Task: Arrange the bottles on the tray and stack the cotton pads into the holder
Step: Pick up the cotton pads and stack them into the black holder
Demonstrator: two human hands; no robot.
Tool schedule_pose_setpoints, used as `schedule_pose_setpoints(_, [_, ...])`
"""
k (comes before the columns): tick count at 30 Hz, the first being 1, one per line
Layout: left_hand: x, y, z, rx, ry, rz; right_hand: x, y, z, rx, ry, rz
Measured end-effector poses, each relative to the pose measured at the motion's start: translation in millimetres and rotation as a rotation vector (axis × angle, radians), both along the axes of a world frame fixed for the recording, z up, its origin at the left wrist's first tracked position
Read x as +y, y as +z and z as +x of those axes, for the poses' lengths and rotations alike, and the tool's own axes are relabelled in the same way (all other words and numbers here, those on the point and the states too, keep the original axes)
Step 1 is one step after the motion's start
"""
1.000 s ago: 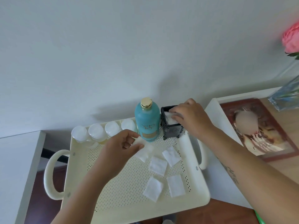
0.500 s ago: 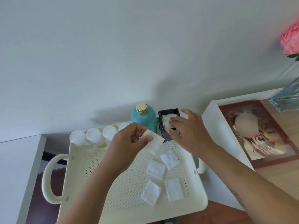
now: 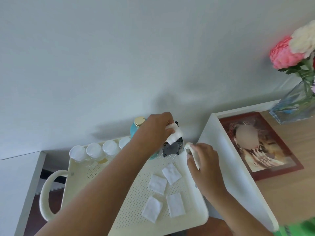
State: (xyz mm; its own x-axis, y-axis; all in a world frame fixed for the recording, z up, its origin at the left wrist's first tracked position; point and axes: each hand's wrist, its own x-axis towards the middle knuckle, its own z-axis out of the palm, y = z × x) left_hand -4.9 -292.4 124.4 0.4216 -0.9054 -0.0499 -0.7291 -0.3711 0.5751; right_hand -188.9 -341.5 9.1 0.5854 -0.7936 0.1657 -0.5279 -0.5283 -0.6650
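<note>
Your left hand (image 3: 153, 132) pinches one cotton pad (image 3: 174, 133) just above the black holder (image 3: 172, 148), which stands at the tray's (image 3: 129, 210) far edge beside the teal bottle (image 3: 136, 128). Your right hand (image 3: 202, 160) is closed around the tray's right handle (image 3: 191, 150). Four loose pads (image 3: 157, 183) lie on the perforated floor (small white-capped bottles (image 3: 92, 150) line the back left).

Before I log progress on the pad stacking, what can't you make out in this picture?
- Holder interior, head view: left hand and its cotton pad cover the opening; pad count unknown.
- Teal bottle: body mostly behind the left forearm.
- Tray's right handle: partly wrapped by the right hand.
- Framed picture: face blurred.
</note>
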Motion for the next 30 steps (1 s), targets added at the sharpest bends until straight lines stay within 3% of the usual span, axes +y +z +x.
schedule_pose_setpoints(5, [-41, 8, 4, -0.221, -0.109, 0.349, 9, -8, -3, -0.097, -0.028, 0.151])
schedule_pose_setpoints(12, [-62, -8, 0, -0.366, -0.184, 0.522, 13, -20, 1, -0.192, -0.017, 0.247])
schedule_pose_setpoints(18, [-64, -22, 1, -0.398, -0.145, 0.514, 13, -20, 0, -0.124, -0.03, 0.117])
schedule_pose_setpoints(24, [-47, -38, -9, -0.603, -0.178, 0.236, 8, -18, 2, -0.021, -0.019, -0.049])
schedule_pose_setpoints(30, [-35, -48, -17, -0.543, -0.169, 0.336, 5, -22, 5, 0.023, 0.067, -0.133])
